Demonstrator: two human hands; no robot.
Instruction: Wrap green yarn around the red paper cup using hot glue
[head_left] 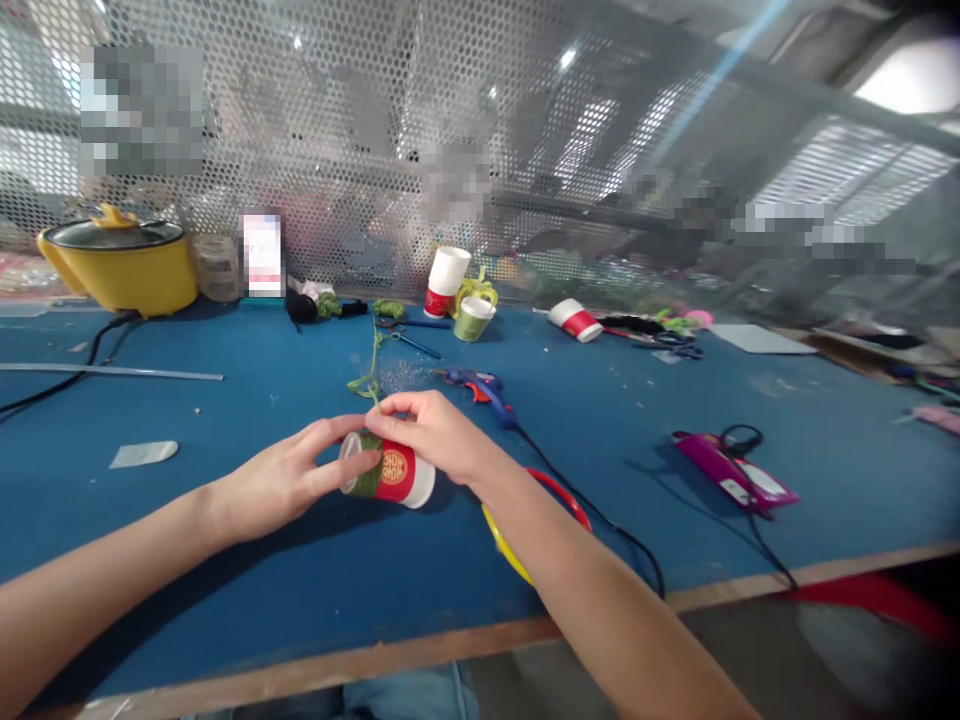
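Note:
A red and white paper cup [418, 482] lies on its side over the blue table, its open end to the left. Green yarn [365, 480] is wound around the cup near that end. My left hand [274, 480] grips the cup, with its fingers spread over the wound part and the rim. Above the cup, my right hand [439, 435] pinches the loose strand of yarn [367, 386] between thumb and forefinger. From there the strand runs back across the table to a small green yarn bundle [389, 309].
A blue glue gun [491, 392] lies just beyond my right hand, its cord trailing right. Red and yellow rings [559, 495] lie under my right forearm. Further back stand a yellow pot [146, 270], a phone [262, 255] and several cups [475, 320]. A purple packet [735, 472] lies right.

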